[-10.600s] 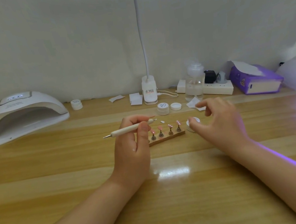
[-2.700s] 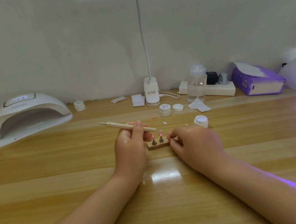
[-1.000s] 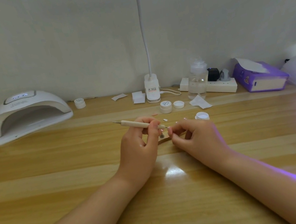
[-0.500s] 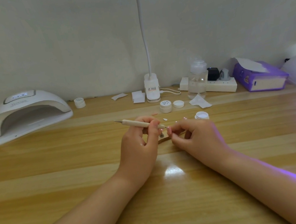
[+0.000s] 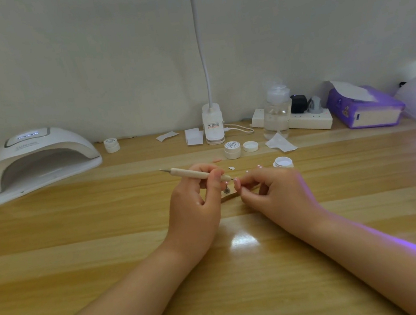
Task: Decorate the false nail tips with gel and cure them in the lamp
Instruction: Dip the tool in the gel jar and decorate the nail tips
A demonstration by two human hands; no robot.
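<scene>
The left hand (image 5: 195, 207) pinched a dotting pen (image 5: 195, 173) near its lower end, the shaft slanting down to the right, its tip at a pink nail tip (image 5: 227, 182) on the wooden stand (image 5: 227, 195). The right hand (image 5: 274, 193), fingers curled, gripped that stand mid-tabletop (image 5: 81, 257). An open gel pot (image 5: 282, 162) sat just behind.
</scene>
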